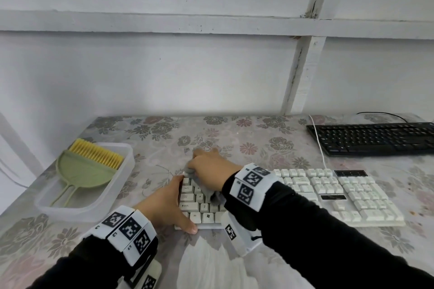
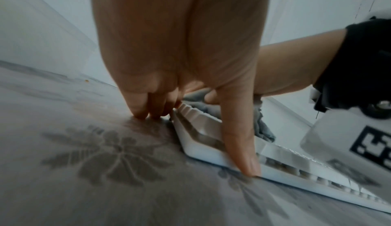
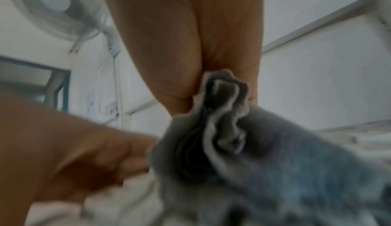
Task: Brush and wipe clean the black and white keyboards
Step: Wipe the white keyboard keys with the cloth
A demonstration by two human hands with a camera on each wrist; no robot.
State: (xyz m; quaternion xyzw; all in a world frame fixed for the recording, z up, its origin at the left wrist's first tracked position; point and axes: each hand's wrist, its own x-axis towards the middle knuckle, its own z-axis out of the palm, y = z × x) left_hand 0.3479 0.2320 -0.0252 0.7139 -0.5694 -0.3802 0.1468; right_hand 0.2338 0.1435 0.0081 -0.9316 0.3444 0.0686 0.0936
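Note:
The white keyboard (image 1: 328,195) lies across the floral table, in front of me. My left hand (image 1: 173,203) braces its left end: straight fingers along the side, thumb (image 2: 239,137) pressed on the front corner of the white keyboard (image 2: 203,147). My right hand (image 1: 207,166) grips a bunched grey cloth (image 1: 215,196) and presses it on the upper-left keys. In the right wrist view the cloth (image 3: 275,146) bulges out of my right hand's fist (image 3: 190,45). The black keyboard (image 1: 373,138) sits untouched at the back right.
At the left stands a clear plastic tray (image 1: 122,185) holding a yellow-bristled brush (image 1: 98,152) and a green dustpan (image 1: 82,171). A white cable (image 1: 318,141) runs between the keyboards. A white wall closes the table's far edge.

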